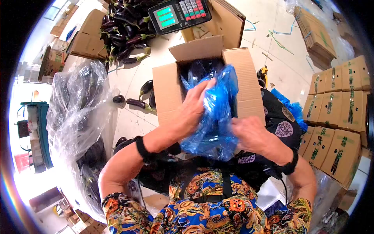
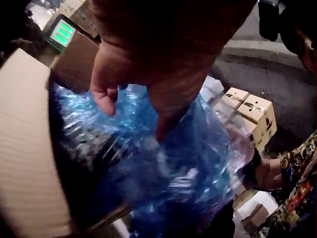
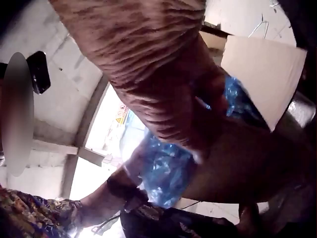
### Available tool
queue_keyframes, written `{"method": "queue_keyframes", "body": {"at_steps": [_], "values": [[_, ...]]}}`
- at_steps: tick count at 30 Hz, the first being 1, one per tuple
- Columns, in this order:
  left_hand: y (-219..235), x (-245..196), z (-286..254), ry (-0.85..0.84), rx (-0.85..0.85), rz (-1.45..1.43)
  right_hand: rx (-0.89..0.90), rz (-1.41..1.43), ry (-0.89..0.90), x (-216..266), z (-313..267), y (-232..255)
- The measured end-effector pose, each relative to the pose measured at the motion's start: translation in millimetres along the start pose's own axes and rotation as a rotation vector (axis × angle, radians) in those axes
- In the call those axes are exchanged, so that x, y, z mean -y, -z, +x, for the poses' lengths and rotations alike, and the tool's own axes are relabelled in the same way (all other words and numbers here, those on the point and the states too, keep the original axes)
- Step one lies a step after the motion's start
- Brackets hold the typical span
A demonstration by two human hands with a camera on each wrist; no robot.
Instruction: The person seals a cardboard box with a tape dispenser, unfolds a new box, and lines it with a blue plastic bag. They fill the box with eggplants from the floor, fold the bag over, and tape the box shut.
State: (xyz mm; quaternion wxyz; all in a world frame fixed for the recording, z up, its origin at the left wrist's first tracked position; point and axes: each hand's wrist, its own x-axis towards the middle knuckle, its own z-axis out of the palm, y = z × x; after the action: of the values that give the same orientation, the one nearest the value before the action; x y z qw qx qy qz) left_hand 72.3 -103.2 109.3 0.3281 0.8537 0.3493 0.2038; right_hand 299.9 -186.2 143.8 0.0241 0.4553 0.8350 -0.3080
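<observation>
A blue plastic bag [image 1: 216,105] rises out of an open cardboard box [image 1: 244,87], its near end hanging over the front edge. Dark contents show at the back of the box. The left hand [image 1: 193,107] grips the bag from its left side; in the left wrist view that hand [image 2: 148,69] has thumb and fingers bent down into the blue plastic [image 2: 188,163]. Blurred by motion, the right hand [image 1: 253,134] is curled at the bag's right edge. In the right wrist view blue plastic [image 3: 166,171] comes out beneath the right hand [image 3: 158,84], whose fingertips are mostly hidden.
Behind the box are a scale display [image 1: 180,15] and a heap of eggplants [image 1: 124,29]. Loose eggplants [image 1: 136,103] lie left of it, beside a clear bag [image 1: 80,101] of dark produce. Printed cartons [image 1: 335,113] are stacked at right; flat cardboard [image 1: 315,37] lies behind them.
</observation>
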Motion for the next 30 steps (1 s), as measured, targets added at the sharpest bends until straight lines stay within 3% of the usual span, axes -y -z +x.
{"method": "queue_keyframes", "body": {"at_steps": [3, 4, 7, 9, 11, 12, 15, 16, 17, 18, 20, 22, 24, 26, 28, 30], "values": [[-10.2, -9.0, 39.6, -0.175, 0.004, 0.101, -0.039, 0.091, 0.089, -15.4, 2.3, -3.8], [-10.8, -4.7, 51.3, -0.212, 0.021, 0.13, 0.124, 0.068, 0.044, -17.6, -1.1, 7.8], [-29.8, 19.2, 70.7, -0.328, 0.109, 0.162, 0.069, 0.145, -0.054, -3.3, -8.2, 24.2], [-52.4, 42.3, 78.5, -0.402, 0.219, 0.091, -0.044, 0.149, -0.043, -16.9, 2.1, 0.2], [-47.1, 32.6, 81.7, -0.249, 0.226, -0.151, -0.176, 0.186, -0.007, -36.5, 17.7, -35.8], [-42.8, 30.6, 81.3, -0.167, 0.23, -0.268, -0.48, 0.264, 0.16, -47.8, 29.9, -49.4], [-28.2, 44.6, 72.8, 0.052, 0.033, -0.319, -0.243, 0.784, -0.454, -70.9, 31.6, -8.1], [-20.5, 44.3, 67.7, 0.028, -0.097, -0.276, -0.373, 0.887, -0.536, -69.7, 29.9, 4.0], [-19.4, 58.9, 59.5, 0.16, -0.092, -0.25, -0.503, 0.986, -0.621, -70.0, 28.5, 11.9], [-21.3, 70.8, 52.1, 0.18, -0.136, -0.23, -0.414, 1.011, -0.72, -74.5, 27.0, 13.2], [-24.7, 74.4, 42.5, 0.286, -0.156, -0.247, -0.625, 0.612, -0.25, -78.5, 33.5, -14.0], [-23.4, 59.9, 33.0, 0.454, -0.109, -0.317, -0.233, 0.735, -0.454, -42.2, 31.1, -4.0], [-21.4, 9.9, 27.2, 0.424, -0.013, -0.395, -0.206, 0.575, -0.364, -30.3, 48.3, -12.1], [-25.6, -4.4, 24.6, 0.339, 0.103, -0.228, -0.352, 0.51, -0.194, -42.7, 69.1, -39.0], [-20.3, 0.5, 27.7, 0.295, 0.205, -0.058, -0.557, 0.654, 0.014, -55.4, 83.1, -54.7], [-3.3, 6.1, 26.9, 0.217, 0.022, 0.007, -0.523, 0.803, 0.03, -66.9, 91.4, -55.0]]}}
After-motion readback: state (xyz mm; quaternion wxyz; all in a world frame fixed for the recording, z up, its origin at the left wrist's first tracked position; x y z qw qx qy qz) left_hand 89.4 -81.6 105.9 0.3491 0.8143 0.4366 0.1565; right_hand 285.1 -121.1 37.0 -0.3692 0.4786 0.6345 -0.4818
